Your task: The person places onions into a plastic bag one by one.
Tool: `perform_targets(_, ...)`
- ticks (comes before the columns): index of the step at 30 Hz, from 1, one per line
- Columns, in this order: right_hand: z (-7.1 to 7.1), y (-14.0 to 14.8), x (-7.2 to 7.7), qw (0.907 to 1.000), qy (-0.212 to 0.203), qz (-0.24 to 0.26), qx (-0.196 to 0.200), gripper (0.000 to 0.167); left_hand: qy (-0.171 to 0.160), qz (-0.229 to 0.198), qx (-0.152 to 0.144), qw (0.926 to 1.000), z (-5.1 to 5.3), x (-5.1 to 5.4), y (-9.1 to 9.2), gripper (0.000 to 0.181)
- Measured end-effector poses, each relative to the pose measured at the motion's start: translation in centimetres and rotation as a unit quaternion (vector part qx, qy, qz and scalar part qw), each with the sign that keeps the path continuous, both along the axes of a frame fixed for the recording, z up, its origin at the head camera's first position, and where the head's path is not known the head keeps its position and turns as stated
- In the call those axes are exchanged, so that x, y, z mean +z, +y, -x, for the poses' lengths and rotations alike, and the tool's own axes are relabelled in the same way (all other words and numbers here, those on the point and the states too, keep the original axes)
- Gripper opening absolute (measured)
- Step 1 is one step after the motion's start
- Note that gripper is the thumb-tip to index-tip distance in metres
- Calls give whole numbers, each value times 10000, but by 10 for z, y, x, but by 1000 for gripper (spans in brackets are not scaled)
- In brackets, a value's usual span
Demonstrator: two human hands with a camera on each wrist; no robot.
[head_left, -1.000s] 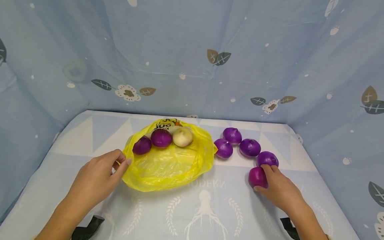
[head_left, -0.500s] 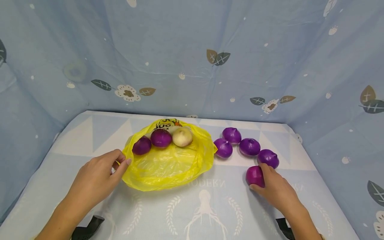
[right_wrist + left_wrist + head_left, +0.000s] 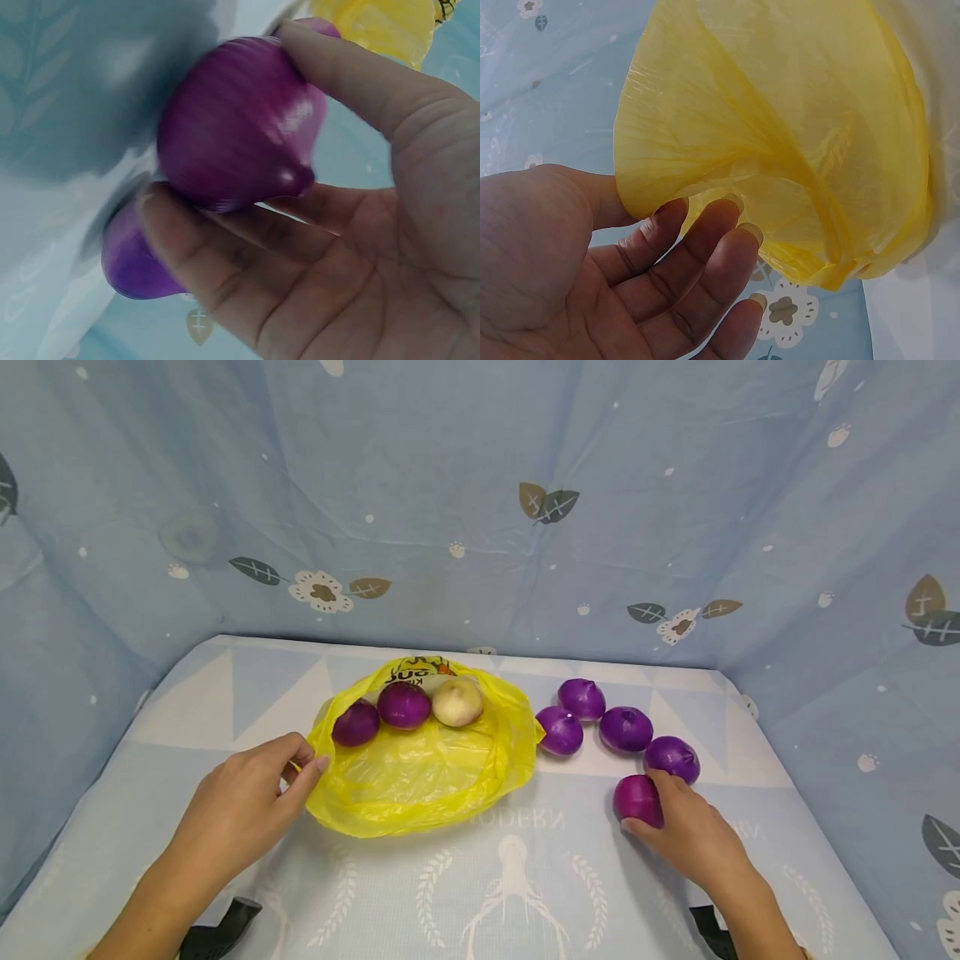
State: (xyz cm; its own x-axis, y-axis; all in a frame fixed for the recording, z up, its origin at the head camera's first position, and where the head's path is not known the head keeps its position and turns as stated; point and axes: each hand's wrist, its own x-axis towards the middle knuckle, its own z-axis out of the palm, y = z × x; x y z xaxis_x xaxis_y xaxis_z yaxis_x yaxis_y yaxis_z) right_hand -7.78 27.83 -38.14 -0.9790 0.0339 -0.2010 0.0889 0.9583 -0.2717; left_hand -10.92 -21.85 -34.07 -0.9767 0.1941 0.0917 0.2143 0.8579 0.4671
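In the head view a yellow plastic bag lies with its mouth spread. Inside are two purple onions and a pale one. My left hand pinches the bag's left rim between thumb and forefinger; the left wrist view shows the other fingers of this hand loosely bent below the film. At the right, my right hand grips a reddish-purple onion from its right side. The right wrist view shows that onion between the thumb and fingers.
Several purple onions stand on the patterned table cover between the bag and my right hand, the nearest one just behind the gripped onion. A blue patterned curtain closes off the back and both sides.
My right hand and the reddish-purple onion have shifted slightly left, with a little more of the purple onion behind now showing. The left hand and the bag have stayed in place.
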Motion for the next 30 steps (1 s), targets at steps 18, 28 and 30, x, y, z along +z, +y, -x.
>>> perform_targets(18, -2, -38, 40, 9955, 593, 209, 703, 84, 80, -7, 45, 10000, -2, 0, -3, 12)
perform_targets(28, -1, -69, 73, 9842, 1010, -10, 1452, 81, 20, 4, 30, 10000, -1, 1, -2, 13)
perform_targets(30, 1, -75, 78, 9805, 1126, -49, 1610, 79, 13, 5, 21, 10000, 0, 1, -2, 13)
